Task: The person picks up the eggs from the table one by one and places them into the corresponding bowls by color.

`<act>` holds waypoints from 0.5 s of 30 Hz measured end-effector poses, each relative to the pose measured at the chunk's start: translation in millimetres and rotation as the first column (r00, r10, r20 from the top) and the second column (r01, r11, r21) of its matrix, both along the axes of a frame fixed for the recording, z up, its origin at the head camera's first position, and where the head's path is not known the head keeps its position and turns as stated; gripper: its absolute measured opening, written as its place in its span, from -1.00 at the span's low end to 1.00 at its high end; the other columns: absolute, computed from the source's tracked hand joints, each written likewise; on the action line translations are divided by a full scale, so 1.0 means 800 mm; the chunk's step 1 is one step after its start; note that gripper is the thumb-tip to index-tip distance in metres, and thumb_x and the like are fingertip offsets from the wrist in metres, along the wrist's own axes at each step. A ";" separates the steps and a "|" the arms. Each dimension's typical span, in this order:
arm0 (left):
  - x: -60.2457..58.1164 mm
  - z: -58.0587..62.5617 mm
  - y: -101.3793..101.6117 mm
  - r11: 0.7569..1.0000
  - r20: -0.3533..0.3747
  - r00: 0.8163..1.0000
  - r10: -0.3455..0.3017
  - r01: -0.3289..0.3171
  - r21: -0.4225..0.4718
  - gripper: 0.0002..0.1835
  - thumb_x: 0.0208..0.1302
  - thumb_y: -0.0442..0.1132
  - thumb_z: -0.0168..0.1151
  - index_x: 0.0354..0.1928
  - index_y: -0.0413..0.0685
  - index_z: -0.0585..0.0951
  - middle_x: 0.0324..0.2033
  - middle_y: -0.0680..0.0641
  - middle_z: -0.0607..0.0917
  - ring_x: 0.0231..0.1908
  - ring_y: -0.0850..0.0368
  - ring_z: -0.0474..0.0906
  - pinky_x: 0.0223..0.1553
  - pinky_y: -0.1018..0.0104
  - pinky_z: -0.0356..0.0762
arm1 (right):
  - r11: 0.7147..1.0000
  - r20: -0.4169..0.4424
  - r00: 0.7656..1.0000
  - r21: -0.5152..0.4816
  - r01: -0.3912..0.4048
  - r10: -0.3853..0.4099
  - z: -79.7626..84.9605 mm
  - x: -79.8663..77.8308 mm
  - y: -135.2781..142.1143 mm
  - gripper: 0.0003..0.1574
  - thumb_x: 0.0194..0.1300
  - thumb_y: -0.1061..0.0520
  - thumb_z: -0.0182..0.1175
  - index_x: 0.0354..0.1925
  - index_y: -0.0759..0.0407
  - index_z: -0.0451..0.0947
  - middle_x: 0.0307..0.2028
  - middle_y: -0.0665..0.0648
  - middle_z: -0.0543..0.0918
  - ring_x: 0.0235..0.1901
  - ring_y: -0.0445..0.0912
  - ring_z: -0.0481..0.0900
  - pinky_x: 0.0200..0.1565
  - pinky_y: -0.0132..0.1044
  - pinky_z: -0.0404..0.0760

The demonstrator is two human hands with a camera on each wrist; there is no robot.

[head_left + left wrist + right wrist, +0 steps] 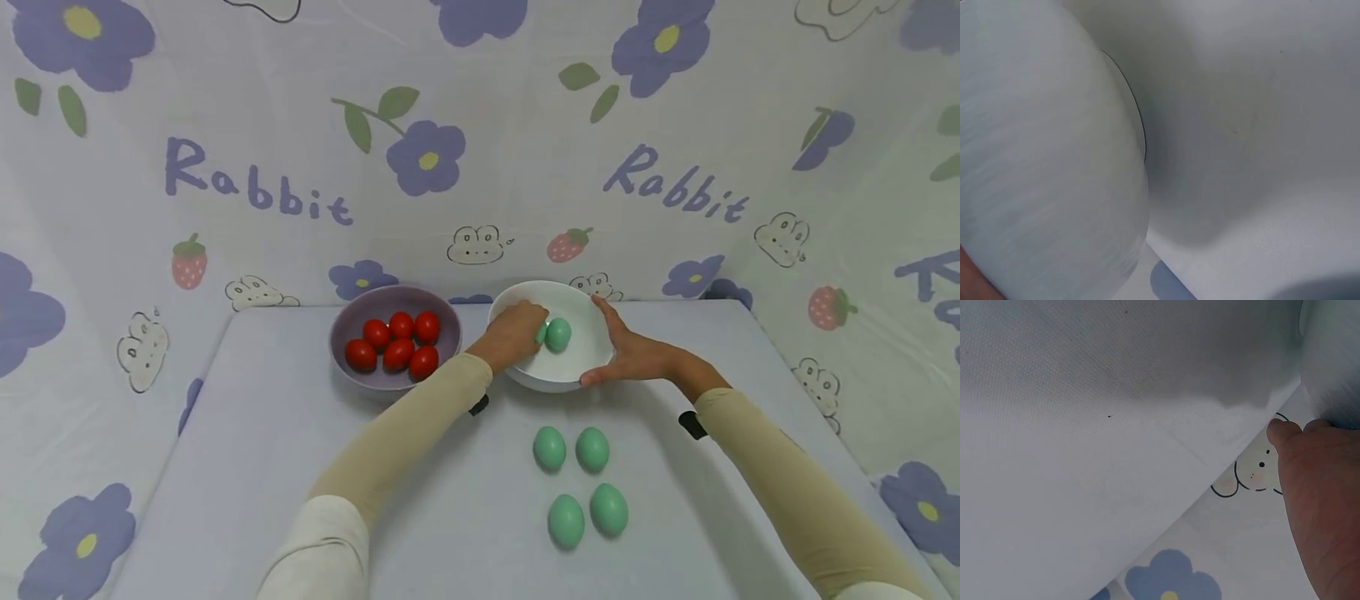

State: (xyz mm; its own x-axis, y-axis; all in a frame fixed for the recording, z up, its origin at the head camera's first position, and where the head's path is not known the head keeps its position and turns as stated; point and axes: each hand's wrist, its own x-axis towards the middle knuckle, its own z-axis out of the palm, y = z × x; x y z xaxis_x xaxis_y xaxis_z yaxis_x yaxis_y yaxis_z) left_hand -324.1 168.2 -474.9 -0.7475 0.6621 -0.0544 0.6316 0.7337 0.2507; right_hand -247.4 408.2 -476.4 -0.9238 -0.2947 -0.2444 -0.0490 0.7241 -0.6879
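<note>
In the head view my left hand (517,329) reaches into the white bowl (588,325), holding a green egg (541,334) that its fingers mostly hide. Beside that one, another green egg (558,334) lies in the bowl. My right hand (637,354) grips the bowl's right side, thumb at the front and fingers toward the back. The bowl's outer wall (1054,150) fills much of the left wrist view. In the right wrist view, part of my right hand (1325,500) touches the bowl (1335,362).
To the left stands a purple bowl (352,385) with several red eggs (398,355). Several green eggs (566,522) lie on the white table (465,517) in front of the white bowl. A patterned cloth (510,192) hangs behind the table.
</note>
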 end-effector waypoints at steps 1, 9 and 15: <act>0.001 -0.001 0.000 1.000 -0.003 1.000 -0.002 0.002 -0.001 -0.53 0.37 -0.23 0.48 0.29 -0.02 0.64 0.04 -0.03 0.73 0.07 0.12 0.63 0.24 0.23 0.58 | 1.000 -0.003 1.000 -0.004 -0.003 0.003 -0.001 0.000 0.000 0.84 0.09 -0.19 0.64 0.66 -0.13 -0.66 0.68 0.32 -0.36 0.62 0.40 -0.15 0.50 0.47 0.02; 0.001 0.000 0.001 0.999 -0.045 0.999 -0.029 0.028 -0.018 -0.39 0.36 -0.19 0.50 0.41 -0.05 0.57 0.15 -0.05 0.71 0.23 0.05 0.58 0.38 0.18 0.48 | 1.000 -0.008 1.000 -0.003 -0.008 0.008 -0.002 -0.002 0.001 0.85 0.08 -0.17 0.65 0.66 -0.16 -0.68 0.68 0.32 -0.37 0.61 0.42 -0.14 0.49 0.48 0.03; 0.002 -0.002 0.002 0.999 -0.047 0.999 -0.023 0.021 -0.044 -0.35 0.37 -0.15 0.50 0.45 -0.03 0.53 0.25 -0.05 0.67 0.28 0.05 0.55 0.40 0.20 0.46 | 1.000 -0.010 1.000 -0.003 -0.007 0.007 -0.002 -0.001 0.001 0.83 0.11 -0.20 0.64 0.66 -0.14 -0.67 0.68 0.31 -0.38 0.63 0.39 -0.17 0.51 0.45 0.00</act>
